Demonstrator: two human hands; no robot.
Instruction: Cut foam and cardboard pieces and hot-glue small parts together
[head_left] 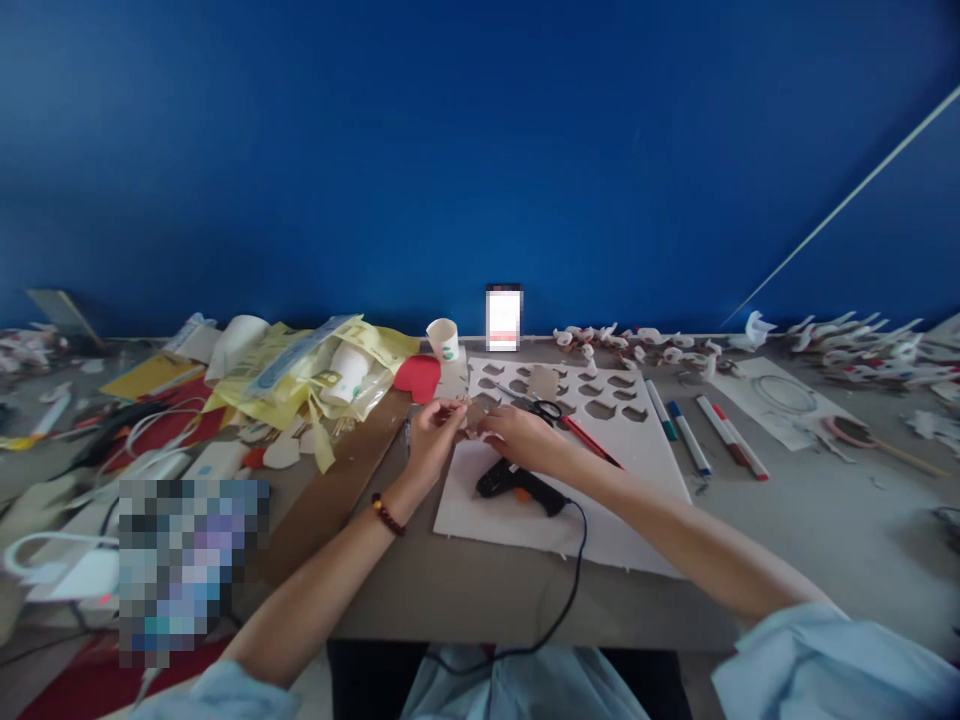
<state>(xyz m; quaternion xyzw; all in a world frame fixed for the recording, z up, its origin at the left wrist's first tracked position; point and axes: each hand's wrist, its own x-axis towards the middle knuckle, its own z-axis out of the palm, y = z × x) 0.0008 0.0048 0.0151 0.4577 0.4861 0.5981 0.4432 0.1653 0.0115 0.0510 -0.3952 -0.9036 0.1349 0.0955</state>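
Note:
My left hand (433,438) and my right hand (523,436) meet over the far left part of a white board (487,510) with shapes cut out of it. The fingers of both are closed in a pinch, close together. Whatever lies between the fingertips is small, brownish and mostly hidden, so its kind does not show. Below my right wrist, a black hot glue gun (517,483) with an orange trigger lies on the board. Black-handled scissors (546,408) and a red pen or pencil (592,442) rest just beyond my right forearm.
A paper cup (443,340) and a red cut piece (418,379) stand behind my left hand. Yellow packaging (300,365) crowds the left. Several markers (690,438) lie on the right, near a white sheet (787,400). A lit phone (504,318) leans on the blue wall.

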